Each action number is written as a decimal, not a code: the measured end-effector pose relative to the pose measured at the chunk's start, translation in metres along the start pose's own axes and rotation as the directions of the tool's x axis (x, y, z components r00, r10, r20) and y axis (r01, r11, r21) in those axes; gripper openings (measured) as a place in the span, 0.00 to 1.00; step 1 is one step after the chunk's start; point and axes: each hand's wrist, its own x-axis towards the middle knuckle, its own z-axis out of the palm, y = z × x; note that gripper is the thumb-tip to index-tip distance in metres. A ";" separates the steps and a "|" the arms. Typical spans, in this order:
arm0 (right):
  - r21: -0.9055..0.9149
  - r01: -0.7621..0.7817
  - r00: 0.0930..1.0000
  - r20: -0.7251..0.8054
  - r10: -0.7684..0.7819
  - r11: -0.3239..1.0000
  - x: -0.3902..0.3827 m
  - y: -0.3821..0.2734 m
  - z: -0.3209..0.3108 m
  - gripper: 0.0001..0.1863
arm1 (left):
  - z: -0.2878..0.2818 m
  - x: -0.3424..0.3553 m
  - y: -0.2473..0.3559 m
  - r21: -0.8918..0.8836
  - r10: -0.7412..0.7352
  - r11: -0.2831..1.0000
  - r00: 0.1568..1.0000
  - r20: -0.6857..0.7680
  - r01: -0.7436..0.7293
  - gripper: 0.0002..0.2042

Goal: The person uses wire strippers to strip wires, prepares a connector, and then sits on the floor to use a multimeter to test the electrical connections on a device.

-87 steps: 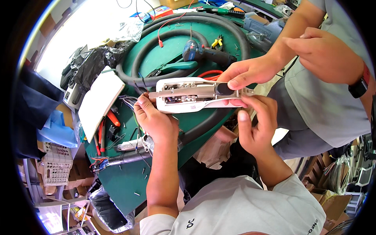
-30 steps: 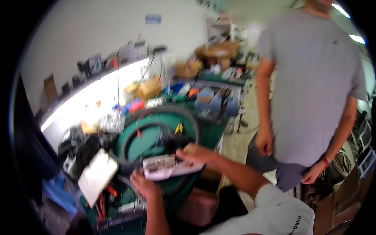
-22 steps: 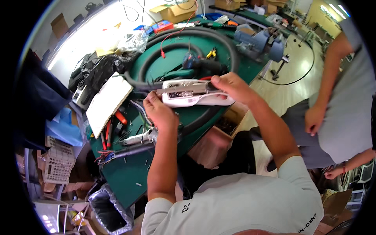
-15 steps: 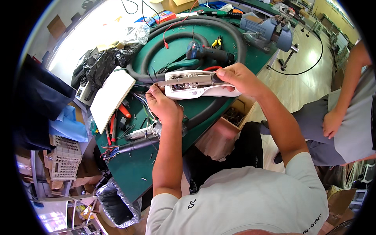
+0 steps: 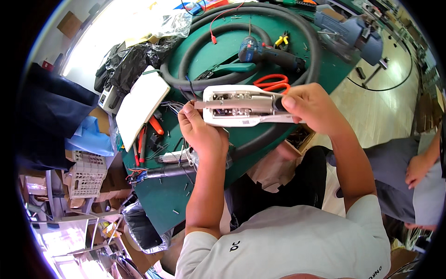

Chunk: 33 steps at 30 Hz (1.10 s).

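Observation:
A white plastic housing point(image 5: 232, 119) is held level above the bench, its top open on small metal fittings and dark parts. A flat metal strip point(image 5: 248, 104) runs along its top and pokes out at the left. My left hand point(image 5: 201, 128) pinches the strip's left end between thumb and finger. At the other end my right hand point(image 5: 310, 108) grips the housing, thumb pressed beside a black piece point(image 5: 278, 104). Red-handled scissors point(image 5: 272, 83) lie just beyond it; an open white notebook point(image 5: 141, 102) and orange-handled tools point(image 5: 155, 124) lie left of my left hand.
The green bench point(image 5: 155, 209) carries a coiled black hose point(image 5: 316, 46), a cordless drill point(image 5: 278, 59) and black plastic bags point(image 5: 123, 65). A blue-grey vise point(image 5: 339, 30) is at its far right. A co-worker's hand point(image 5: 416, 169) hangs at the right. A white crate point(image 5: 86, 179) is lower left.
The co-worker's hand has left the housing and withdrawn right. My right hand has taken hold of the housing's right end. The view swung up briefly, then back down.

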 end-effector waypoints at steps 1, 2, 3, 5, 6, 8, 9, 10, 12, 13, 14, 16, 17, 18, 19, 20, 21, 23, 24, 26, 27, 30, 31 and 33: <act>-0.003 -0.021 0.999 0.025 0.021 1.000 0.000 0.003 -0.003 0.31 | 0.002 0.000 -0.001 0.010 0.008 1.000 1.000 -0.018 -0.008 0.10; -0.022 -0.078 0.996 0.047 0.079 0.997 -0.002 0.001 -0.004 0.31 | 0.002 -0.001 0.000 0.037 0.018 0.999 0.999 -0.039 -0.016 0.11; -0.043 -0.139 0.987 0.070 0.142 0.989 -0.006 0.000 -0.006 0.31 | 0.002 -0.003 0.002 0.065 0.022 0.998 0.998 -0.063 -0.018 0.11; -0.016 0.017 0.999 0.043 -0.017 1.000 -0.004 -0.003 -0.008 0.32 | 0.008 -0.009 0.006 0.154 0.031 0.988 0.990 -0.134 -0.010 0.10; -0.039 0.133 0.991 0.017 -0.133 0.990 -0.003 0.000 -0.009 0.32 | 0.011 -0.014 0.011 0.297 0.058 0.955 0.989 -0.138 -0.014 0.09; -0.124 0.129 0.985 0.134 -0.112 0.984 -0.003 -0.004 -0.026 0.34 | 0.021 -0.018 0.021 0.455 0.082 0.890 0.986 -0.145 -0.007 0.07; -0.126 0.118 0.981 0.166 -0.096 0.985 0.000 -0.011 -0.035 0.34 | 0.033 -0.018 0.027 0.489 0.101 0.872 0.984 -0.147 -0.017 0.07; -0.109 0.103 0.980 0.180 -0.082 0.989 0.003 -0.018 -0.046 0.35 | 0.044 -0.018 0.031 0.529 0.115 0.848 0.983 -0.141 -0.023 0.07; -0.075 0.081 0.978 0.201 -0.065 0.994 0.012 -0.039 -0.070 0.35 | 0.069 -0.016 0.042 0.499 0.096 0.866 0.983 -0.159 -0.004 0.07; -0.032 0.015 0.981 0.194 -0.008 0.999 0.018 -0.050 -0.083 0.35 | 0.084 -0.013 0.050 0.342 0.024 0.938 0.975 -0.221 0.054 0.07; 0.013 -0.054 0.981 0.189 0.050 0.998 0.023 -0.061 -0.096 0.34 | 0.095 -0.008 0.053 0.320 0.038 0.947 0.986 -0.164 0.017 0.09; 0.020 -0.069 0.987 0.149 0.065 0.997 0.028 -0.071 -0.114 0.34 | 0.118 0.004 0.068 0.259 0.062 0.965 0.993 -0.103 -0.033 0.10; 0.047 -0.143 0.979 0.156 0.134 0.989 0.030 -0.075 -0.125 0.34 | 0.141 0.008 0.080 0.212 -0.007 0.977 0.989 -0.147 0.038 0.10; 0.075 -0.213 0.964 0.178 0.197 0.974 0.032 -0.081 -0.135 0.34 | 0.151 0.010 0.088 0.277 0.015 0.960 0.988 -0.156 0.030 0.10; 0.103 -0.288 0.946 0.184 0.267 0.952 0.032 -0.083 -0.147 0.35 | 0.161 0.013 0.092 0.342 0.024 0.939 0.988 -0.151 0.029 0.09; 0.100 -0.292 0.944 0.193 0.269 0.951 0.033 -0.086 -0.158 0.35 | 0.171 0.011 0.101 0.430 0.020 0.902 0.989 -0.143 0.044 0.10; 0.149 -0.312 0.938 0.207 0.278 0.938 0.035 -0.087 -0.166 0.35 | 0.176 0.009 0.105 0.452 0.023 0.891 0.989 -0.144 0.045 0.10; 0.247 -0.366 0.922 0.228 0.313 0.897 0.034 -0.087 -0.179 0.34 | 0.181 0.002 0.100 0.498 0.007 0.865 0.990 -0.141 0.065 0.10; 0.268 -0.361 0.924 0.230 0.305 0.893 0.035 -0.089 -0.183 0.33 | 0.183 -0.001 0.099 0.574 0.002 0.814 0.989 -0.147 0.084 0.10; 0.304 -0.377 0.918 0.246 0.311 0.875 0.034 -0.094 -0.194 0.32 | 0.187 -0.007 0.096 0.604 -0.015 0.789 0.986 -0.167 0.114 0.10; 0.325 -0.383 0.917 0.249 0.313 0.864 0.034 -0.096 -0.196 0.32 | 0.189 -0.007 0.096 0.620 -0.024 0.774 0.985 -0.172 0.127 0.10; 0.310 -0.385 0.921 0.190 0.340 0.869 0.036 -0.092 -0.195 0.32 | 0.201 0.003 0.095 0.606 -0.044 0.784 0.986 -0.162 0.135 0.11; 0.302 -0.380 0.924 0.173 0.342 0.874 0.038 -0.093 -0.192 0.32 | 0.203 0.009 0.095 0.598 -0.053 0.791 0.987 -0.152 0.134 0.11; 0.281 -0.371 0.928 0.134 0.347 0.885 0.043 -0.096 -0.186 0.33 | 0.205 0.021 0.096 0.693 -0.047 0.710 0.991 -0.126 0.122 0.11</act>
